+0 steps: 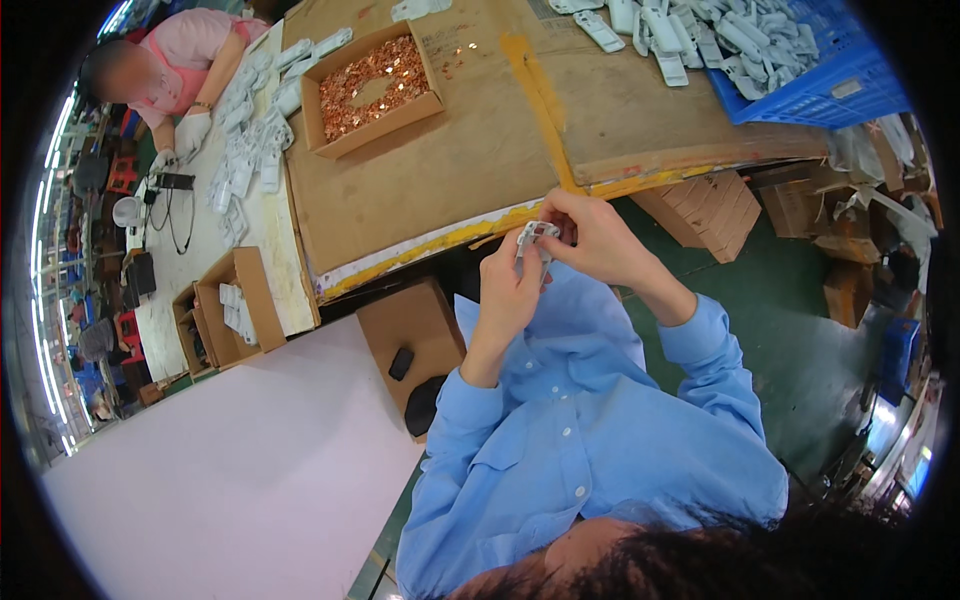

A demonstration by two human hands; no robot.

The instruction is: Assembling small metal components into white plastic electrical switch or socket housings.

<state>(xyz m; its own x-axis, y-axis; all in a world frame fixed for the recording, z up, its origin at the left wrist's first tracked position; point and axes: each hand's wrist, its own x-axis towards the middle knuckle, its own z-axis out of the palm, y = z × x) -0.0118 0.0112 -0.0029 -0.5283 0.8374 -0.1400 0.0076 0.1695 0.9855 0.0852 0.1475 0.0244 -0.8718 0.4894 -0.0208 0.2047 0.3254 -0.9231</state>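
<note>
My left hand [507,290] is closed round a small white plastic housing [540,230] with openings in its upper end, held just in front of the table edge. My right hand [592,238] meets it from the other side, thumb and fingers pinched at the housing's top. Whether a smaller piece sits between those right fingertips is too small to tell. Beyond my hands, a shallow cardboard box [436,103] holds many small copper-coloured metal pieces. Similar white housings [672,40] lie heaped at the far right, spilling from a blue plastic crate [845,92].
A cardboard-covered table [480,150] with yellow tape spans the front. At left, a co-worker [190,60] in pink, with white gloves, works beside piled white housings [250,130]. An open carton [262,300] stands nearer. Below right is a brown carton [705,215]; a white board [230,450] lies lower left.
</note>
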